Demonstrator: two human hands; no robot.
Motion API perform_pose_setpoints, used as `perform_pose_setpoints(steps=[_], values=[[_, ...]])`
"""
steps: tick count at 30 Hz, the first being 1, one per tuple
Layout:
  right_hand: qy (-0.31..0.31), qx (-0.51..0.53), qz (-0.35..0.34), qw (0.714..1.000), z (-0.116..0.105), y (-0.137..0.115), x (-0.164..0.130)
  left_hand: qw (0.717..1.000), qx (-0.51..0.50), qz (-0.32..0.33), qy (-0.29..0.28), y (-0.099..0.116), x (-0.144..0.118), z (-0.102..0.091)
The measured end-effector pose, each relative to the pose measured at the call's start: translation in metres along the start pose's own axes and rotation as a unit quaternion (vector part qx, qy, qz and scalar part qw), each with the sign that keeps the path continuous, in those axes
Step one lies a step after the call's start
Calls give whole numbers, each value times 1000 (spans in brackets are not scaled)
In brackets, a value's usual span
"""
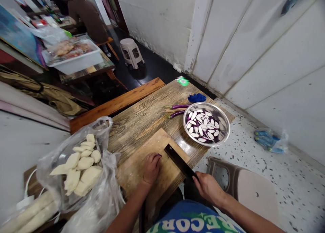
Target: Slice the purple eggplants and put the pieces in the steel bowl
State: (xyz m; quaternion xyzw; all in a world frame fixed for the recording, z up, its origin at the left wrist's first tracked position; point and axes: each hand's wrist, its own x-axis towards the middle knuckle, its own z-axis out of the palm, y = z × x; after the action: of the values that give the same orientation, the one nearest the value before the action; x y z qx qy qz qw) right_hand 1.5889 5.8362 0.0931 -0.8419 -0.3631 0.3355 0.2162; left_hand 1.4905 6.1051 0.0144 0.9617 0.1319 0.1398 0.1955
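Your right hand (208, 188) grips cleaver (179, 161) by handle, dark blade angled across wooden cutting board (134, 172). Your left hand (151, 167) curls over small purple eggplant piece (159, 155), mostly hidden under fingers, pinned to board just beside blade tip. Steel bowl (225, 123) of sliced eggplant sits near, on wooden table (142, 119); two whole eggplants (177, 110) lie beside bowl. Plastic bag (101, 192) of pale peeled chunks at your left. Another person sits well apart, background.

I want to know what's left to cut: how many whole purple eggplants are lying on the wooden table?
2: one slender purple eggplant beside the steel bowl, another just below it. More may be hidden.
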Motion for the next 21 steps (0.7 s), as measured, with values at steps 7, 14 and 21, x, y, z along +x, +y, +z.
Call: perform_pose_setpoints(steps=[7, 14, 21], values=[[11, 10, -65, 998, 7, 1, -2, 966, -203, -156, 38, 27, -7, -18], [-31, 14, -112, 993, 16, 2, -7, 626, -641, -436, -87, 24, -30, -40], [-62, 63, -128, 988, 2, -7, -3, 693, -592, -404, -82, 20, -37, -40]])
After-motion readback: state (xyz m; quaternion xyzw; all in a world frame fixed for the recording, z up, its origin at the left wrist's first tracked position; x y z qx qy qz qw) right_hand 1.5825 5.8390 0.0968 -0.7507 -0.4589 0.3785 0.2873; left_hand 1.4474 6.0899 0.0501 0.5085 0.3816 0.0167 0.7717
